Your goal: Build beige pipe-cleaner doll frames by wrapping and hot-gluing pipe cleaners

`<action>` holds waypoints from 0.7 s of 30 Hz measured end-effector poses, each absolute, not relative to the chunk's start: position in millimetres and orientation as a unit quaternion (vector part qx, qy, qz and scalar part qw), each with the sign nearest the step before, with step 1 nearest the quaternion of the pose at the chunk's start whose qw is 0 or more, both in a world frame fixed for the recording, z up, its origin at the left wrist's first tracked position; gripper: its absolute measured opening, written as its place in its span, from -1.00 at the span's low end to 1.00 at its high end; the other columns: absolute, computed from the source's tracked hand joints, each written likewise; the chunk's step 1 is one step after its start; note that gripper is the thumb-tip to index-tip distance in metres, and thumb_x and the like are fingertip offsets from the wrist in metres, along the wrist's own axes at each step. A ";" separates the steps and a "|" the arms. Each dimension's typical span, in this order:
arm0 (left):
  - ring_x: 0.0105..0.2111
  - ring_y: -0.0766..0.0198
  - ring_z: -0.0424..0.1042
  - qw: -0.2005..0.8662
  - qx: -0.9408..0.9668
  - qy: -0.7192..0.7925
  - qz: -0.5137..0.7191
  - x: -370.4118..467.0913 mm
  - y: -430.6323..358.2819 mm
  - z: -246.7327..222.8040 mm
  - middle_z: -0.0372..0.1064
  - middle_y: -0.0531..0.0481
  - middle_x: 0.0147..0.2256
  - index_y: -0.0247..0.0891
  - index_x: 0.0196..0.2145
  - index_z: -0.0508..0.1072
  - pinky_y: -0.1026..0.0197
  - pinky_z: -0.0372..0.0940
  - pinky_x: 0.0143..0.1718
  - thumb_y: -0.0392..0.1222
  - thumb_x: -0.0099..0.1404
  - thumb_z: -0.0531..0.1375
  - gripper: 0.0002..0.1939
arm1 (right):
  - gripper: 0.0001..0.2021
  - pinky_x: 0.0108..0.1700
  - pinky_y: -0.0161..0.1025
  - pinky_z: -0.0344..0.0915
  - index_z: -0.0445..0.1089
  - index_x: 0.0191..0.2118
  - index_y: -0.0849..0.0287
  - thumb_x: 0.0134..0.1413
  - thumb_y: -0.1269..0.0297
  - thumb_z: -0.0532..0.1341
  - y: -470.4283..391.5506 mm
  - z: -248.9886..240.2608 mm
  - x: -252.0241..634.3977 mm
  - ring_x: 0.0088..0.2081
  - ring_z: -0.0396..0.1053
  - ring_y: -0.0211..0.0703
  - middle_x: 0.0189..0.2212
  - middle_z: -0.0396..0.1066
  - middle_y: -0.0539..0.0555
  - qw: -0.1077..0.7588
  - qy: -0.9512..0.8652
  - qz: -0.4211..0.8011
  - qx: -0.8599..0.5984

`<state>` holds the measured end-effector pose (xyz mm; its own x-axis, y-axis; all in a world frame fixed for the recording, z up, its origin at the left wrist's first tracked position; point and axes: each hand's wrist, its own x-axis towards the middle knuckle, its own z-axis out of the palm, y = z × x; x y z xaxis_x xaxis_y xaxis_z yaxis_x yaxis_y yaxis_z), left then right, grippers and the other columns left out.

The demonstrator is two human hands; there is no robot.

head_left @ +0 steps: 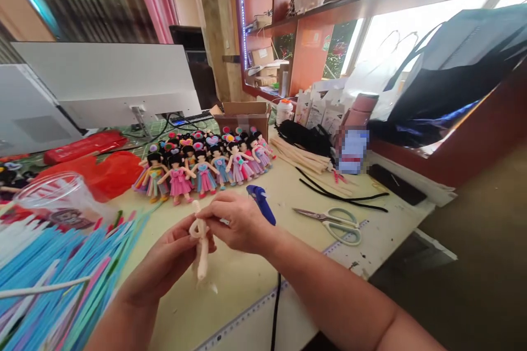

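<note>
Near the middle of the head view, a cream-coloured fuzzy piece with a small loop at its upper part is held between both hands. My left hand grips it from the left, fingers closed round it. From the right, my right hand pinches its upper part; the fingertips are partly hidden. A blue tool, probably a glue gun, lies just behind my right hand. To the right lie open scissors with pale green handles. Behind the hands stand rows of small dolls in colourful skirts.
Coloured pipe cleaners and a clear plastic cup are on the left. A ruler crosses the table front. Cream stems, black stems and a phone lie at right. A cardboard box stands behind the dolls.
</note>
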<state>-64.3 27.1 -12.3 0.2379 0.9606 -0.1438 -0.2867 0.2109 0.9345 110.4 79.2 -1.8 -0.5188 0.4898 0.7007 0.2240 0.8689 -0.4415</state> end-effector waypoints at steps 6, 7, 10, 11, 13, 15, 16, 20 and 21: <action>-0.39 0.21 0.45 0.651 0.431 0.421 0.462 -71.6 31.7 -22.5 0.52 0.05 -0.38 -0.04 -0.13 0.59 0.22 0.35 -0.28 -0.14 0.09 0.36 -0.67 | -0.85 -0.09 -0.26 0.38 0.51 -0.22 0.16 0.22 0.37 0.17 81.0 -0.4 110.3 -0.19 0.45 -0.17 -0.30 0.50 0.10 0.414 -0.875 0.136 -0.212; -0.39 0.20 0.44 0.649 0.428 0.429 0.460 -72.4 32.2 -23.2 0.52 0.04 -0.39 -0.04 -0.14 0.59 0.22 0.35 -0.29 -0.12 0.06 0.38 -0.66 | -0.85 -0.08 -0.26 0.38 0.51 -0.22 0.16 0.22 0.37 0.16 81.3 -0.3 109.9 -0.18 0.45 -0.17 -0.30 0.50 0.10 0.414 -0.875 0.135 -0.212; -0.38 0.19 0.43 0.642 0.413 0.457 0.456 -73.4 32.5 -22.5 0.51 -0.01 -0.38 -0.07 -0.10 0.58 0.22 0.35 -0.34 -0.05 0.01 0.41 -0.56 | -0.83 -0.06 -0.27 0.37 0.51 -0.18 0.17 0.21 0.38 0.16 80.9 -0.5 108.3 -0.16 0.45 -0.17 -0.27 0.51 0.12 0.422 -0.870 0.134 -0.215; -0.38 0.19 0.42 0.641 0.409 0.463 0.455 -73.6 32.4 -22.0 0.50 -0.02 -0.37 -0.09 -0.07 0.56 0.22 0.34 -0.34 -0.05 0.01 0.42 -0.52 | -0.82 -0.06 -0.27 0.37 0.51 -0.17 0.17 0.20 0.39 0.16 80.5 -0.8 107.7 -0.16 0.45 -0.17 -0.26 0.52 0.12 0.423 -0.869 0.134 -0.219; -0.38 0.20 0.41 0.642 0.408 0.464 0.454 -73.9 32.6 -21.8 0.49 -0.03 -0.37 -0.11 -0.02 0.53 0.23 0.34 -0.34 -0.06 0.02 0.42 -0.47 | -0.82 -0.06 -0.26 0.37 0.51 -0.16 0.15 0.17 0.39 0.18 79.6 -1.4 106.8 -0.17 0.45 -0.18 -0.25 0.51 0.11 0.420 -0.866 0.134 -0.235; -0.39 0.20 0.41 0.647 0.409 0.457 0.453 -73.8 33.3 -22.3 0.49 -0.02 -0.36 -0.11 -0.01 0.51 0.23 0.34 -0.33 -0.07 0.04 0.41 -0.48 | -0.82 -0.07 -0.25 0.37 0.51 -0.17 0.13 0.16 0.38 0.19 79.2 -2.2 106.2 -0.18 0.45 -0.17 -0.25 0.51 0.11 0.415 -0.864 0.134 -0.252; -0.39 0.20 0.41 0.650 0.410 0.451 0.454 -73.5 33.7 -22.4 0.49 -0.02 -0.36 -0.10 -0.02 0.52 0.24 0.34 -0.34 -0.08 0.05 0.41 -0.50 | -0.83 -0.08 -0.24 0.38 0.51 -0.18 0.13 0.15 0.38 0.19 79.3 -2.6 106.0 -0.18 0.45 -0.16 -0.25 0.51 0.11 0.414 -0.863 0.133 -0.258; -0.40 0.21 0.44 0.662 0.401 0.429 0.466 -69.6 32.8 -18.2 0.49 -0.01 -0.40 -0.15 -0.09 0.55 0.28 0.33 -0.37 -0.12 0.02 0.43 -0.54 | -0.85 -0.12 -0.25 0.38 0.51 -0.21 0.14 0.15 0.38 0.19 80.3 -3.7 106.0 -0.21 0.45 -0.18 -0.28 0.50 0.10 0.431 -0.849 0.173 -0.252; -0.41 0.24 0.43 0.661 0.400 0.418 0.478 -68.2 31.4 -16.0 0.48 -0.01 -0.41 -0.18 -0.11 0.55 0.30 0.32 -0.38 -0.14 0.02 0.44 -0.56 | -0.85 -0.14 -0.27 0.38 0.51 -0.20 0.14 0.16 0.38 0.19 80.4 -4.1 106.2 -0.22 0.45 -0.19 -0.28 0.50 0.09 0.442 -0.839 0.199 -0.246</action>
